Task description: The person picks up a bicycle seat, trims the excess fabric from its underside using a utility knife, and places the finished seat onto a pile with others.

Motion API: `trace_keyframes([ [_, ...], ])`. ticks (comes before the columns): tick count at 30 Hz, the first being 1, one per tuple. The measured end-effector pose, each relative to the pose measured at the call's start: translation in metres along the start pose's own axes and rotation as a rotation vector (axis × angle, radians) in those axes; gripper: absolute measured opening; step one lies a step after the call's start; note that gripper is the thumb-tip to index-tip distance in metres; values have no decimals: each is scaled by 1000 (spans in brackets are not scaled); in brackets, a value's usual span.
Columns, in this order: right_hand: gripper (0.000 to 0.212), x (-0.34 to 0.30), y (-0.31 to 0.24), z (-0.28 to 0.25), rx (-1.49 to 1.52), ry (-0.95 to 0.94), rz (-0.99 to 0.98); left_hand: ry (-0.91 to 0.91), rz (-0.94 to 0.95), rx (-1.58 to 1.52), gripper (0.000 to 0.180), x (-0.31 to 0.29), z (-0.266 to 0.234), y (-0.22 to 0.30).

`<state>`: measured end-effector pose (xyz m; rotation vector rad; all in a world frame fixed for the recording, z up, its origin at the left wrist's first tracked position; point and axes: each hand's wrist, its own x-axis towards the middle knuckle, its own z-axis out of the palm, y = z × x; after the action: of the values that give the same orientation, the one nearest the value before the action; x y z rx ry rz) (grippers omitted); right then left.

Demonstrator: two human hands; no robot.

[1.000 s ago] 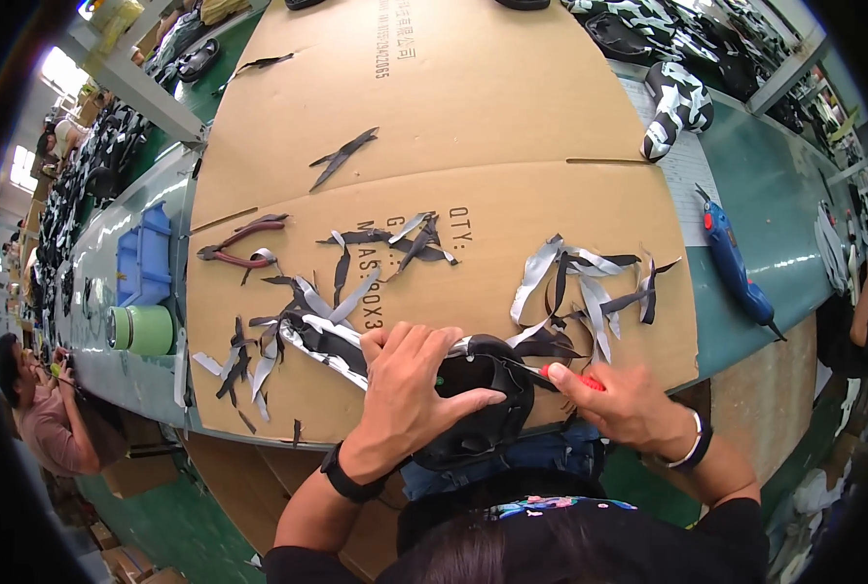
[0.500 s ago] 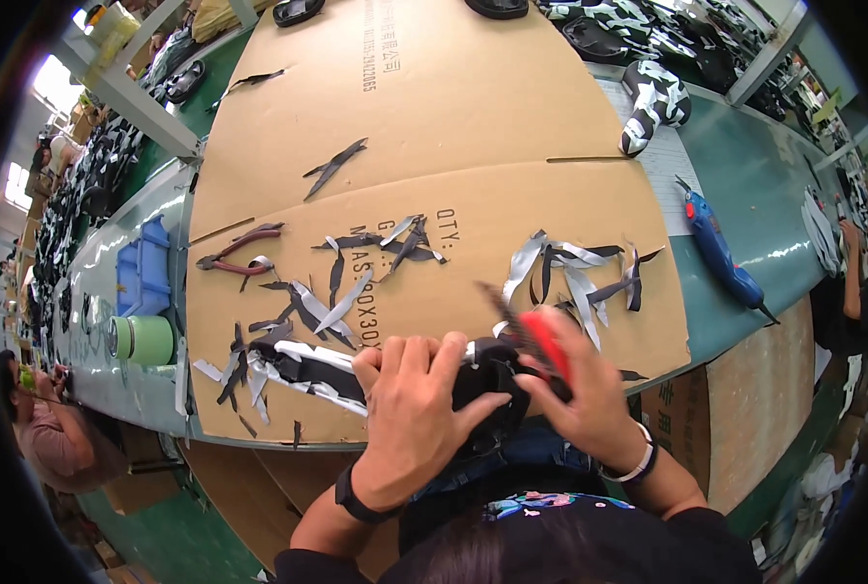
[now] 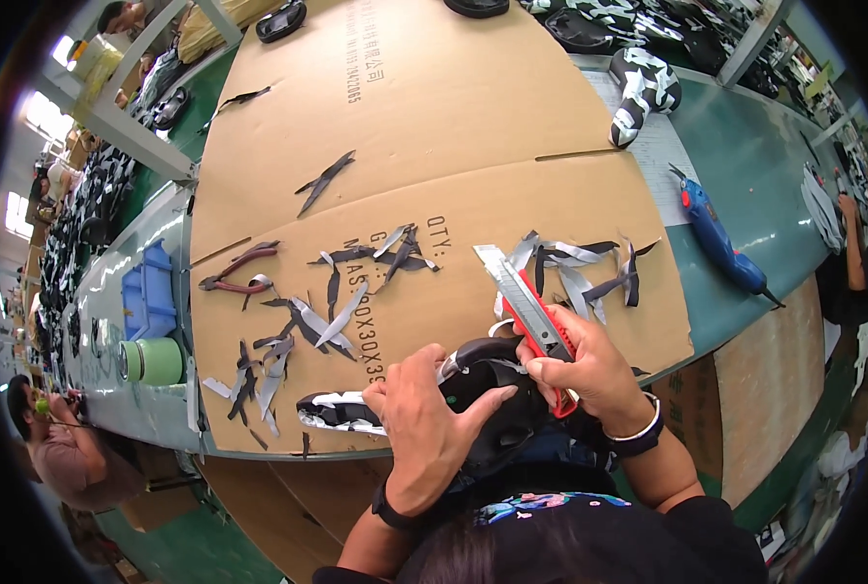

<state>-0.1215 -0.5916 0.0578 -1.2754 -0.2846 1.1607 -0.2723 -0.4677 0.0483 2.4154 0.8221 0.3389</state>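
My left hand (image 3: 422, 419) is closed over a long black-and-white molded piece (image 3: 342, 410), its thumb apart from the fingers. The piece's narrow end lies on the cardboard; its wide, hollow black end is at the front edge near my body. In my right hand (image 3: 592, 375) is a red and grey utility knife (image 3: 536, 313), its blade pointing up and left, clear of the piece. The right fingers are wrapped round the knife's handle, close to the rounded end of the piece.
A cardboard sheet (image 3: 376, 175) covers the bench. Grey and black scraps (image 3: 332, 321) and pliers (image 3: 239, 268) lie on it. To the right are a blue electric tool (image 3: 718, 238) and another black-and-white piece (image 3: 645, 88); to the left, a blue bin (image 3: 149, 292) and green tape roll (image 3: 152, 361).
The knife, blurred before, now shows clearly with its blade raised. The molded piece has shifted right and turned under my left hand.
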Motion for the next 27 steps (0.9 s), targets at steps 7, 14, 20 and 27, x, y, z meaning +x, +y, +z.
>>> trace_keyframes([
  [7,46,-3,13,-20,413,-132,-35,161,-23,41,60,12,3,1],
  [14,48,-11,16,-12,-551,88,-386,81,413,-23,16,42,19,2],
  [20,55,-45,17,-40,-1172,88,-520,76,379,-114,17,40,15,4],
  [27,56,-69,19,-21,-1264,80,-342,127,385,-263,11,42,10,-3],
])
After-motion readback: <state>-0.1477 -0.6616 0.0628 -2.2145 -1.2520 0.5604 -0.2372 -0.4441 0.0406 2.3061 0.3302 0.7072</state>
